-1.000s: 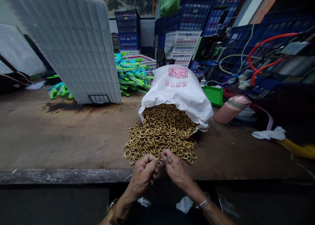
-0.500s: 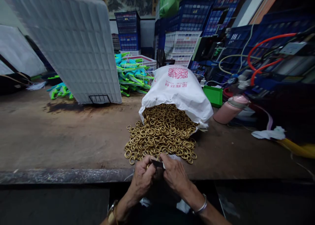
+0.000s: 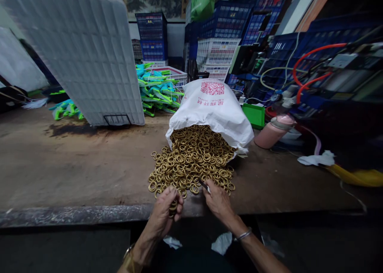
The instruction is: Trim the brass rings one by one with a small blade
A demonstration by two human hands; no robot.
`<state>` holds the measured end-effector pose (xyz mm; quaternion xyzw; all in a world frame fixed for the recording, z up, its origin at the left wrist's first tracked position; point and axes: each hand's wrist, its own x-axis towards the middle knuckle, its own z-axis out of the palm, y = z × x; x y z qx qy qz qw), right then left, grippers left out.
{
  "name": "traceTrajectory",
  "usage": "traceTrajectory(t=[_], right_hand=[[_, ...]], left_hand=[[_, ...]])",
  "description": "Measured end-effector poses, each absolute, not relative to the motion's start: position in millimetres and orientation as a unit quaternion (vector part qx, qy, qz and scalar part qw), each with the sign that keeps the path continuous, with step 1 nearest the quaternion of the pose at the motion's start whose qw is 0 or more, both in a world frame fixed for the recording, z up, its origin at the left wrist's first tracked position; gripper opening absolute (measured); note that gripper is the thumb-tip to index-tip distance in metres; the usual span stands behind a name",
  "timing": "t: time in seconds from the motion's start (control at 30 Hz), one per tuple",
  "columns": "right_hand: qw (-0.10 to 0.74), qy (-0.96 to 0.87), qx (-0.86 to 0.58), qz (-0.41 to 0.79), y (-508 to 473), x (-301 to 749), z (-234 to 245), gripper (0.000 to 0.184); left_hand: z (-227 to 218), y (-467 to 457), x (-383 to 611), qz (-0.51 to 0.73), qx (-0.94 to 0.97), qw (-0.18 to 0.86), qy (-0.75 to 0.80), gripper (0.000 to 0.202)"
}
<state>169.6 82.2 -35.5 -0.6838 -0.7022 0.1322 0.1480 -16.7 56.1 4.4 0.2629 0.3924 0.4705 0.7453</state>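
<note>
Worn workbench (image 3: 60,165), left hand (image 3: 164,211) grip closed on stacked rings (image 3: 173,206), right hand (image 3: 219,202) pinching thin tool (image 3: 204,184) beside pile (image 3: 191,161)

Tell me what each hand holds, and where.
Left hand cups a stack of brass rings; right hand pinches a thin tool by its near end.
</note>
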Motion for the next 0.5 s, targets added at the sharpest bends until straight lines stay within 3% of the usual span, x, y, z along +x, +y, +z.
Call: traceTrajectory(t=[0.5], right_hand=[[0.141,-0.720,-0.671,0.107,79.0,149.4,-38.8,0.008]], left_hand=[[-2.5,58.9,-16.3,0.473,0.210,0.760,0.393,0.033]])
